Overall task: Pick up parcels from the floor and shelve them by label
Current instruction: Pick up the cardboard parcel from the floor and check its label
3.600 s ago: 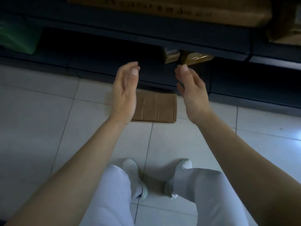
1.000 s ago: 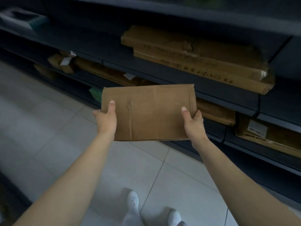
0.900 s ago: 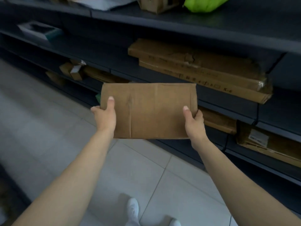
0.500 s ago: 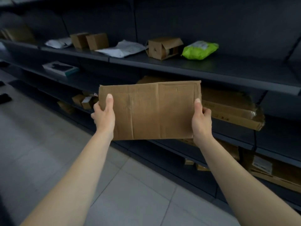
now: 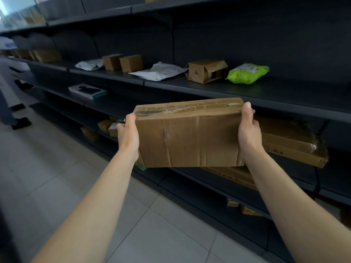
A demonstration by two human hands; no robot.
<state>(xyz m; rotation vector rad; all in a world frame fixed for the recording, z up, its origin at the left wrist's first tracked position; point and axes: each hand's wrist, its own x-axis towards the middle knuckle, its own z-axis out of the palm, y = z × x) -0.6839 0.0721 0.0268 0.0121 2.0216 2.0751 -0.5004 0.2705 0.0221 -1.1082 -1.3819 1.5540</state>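
A flat brown cardboard parcel (image 5: 188,135) is held up in front of the dark shelving, tilted so its taped top edge faces the shelf. My left hand (image 5: 127,134) grips its left end and my right hand (image 5: 249,132) grips its right end. The parcel hangs just below the front lip of the dark shelf board (image 5: 284,100). No label is visible on the side facing me.
On that shelf lie two small boxes (image 5: 123,62), white mailers (image 5: 159,72), an open carton (image 5: 206,71) and a green bag (image 5: 247,73). Long flat cartons (image 5: 292,147) fill the shelf below. A person's feet (image 5: 18,122) stand at far left on the tiled floor (image 5: 47,177).
Since the parcel lay on the floor, both hands took it and raised it. In the last half second it rose further and tipped its top edge toward the shelf.
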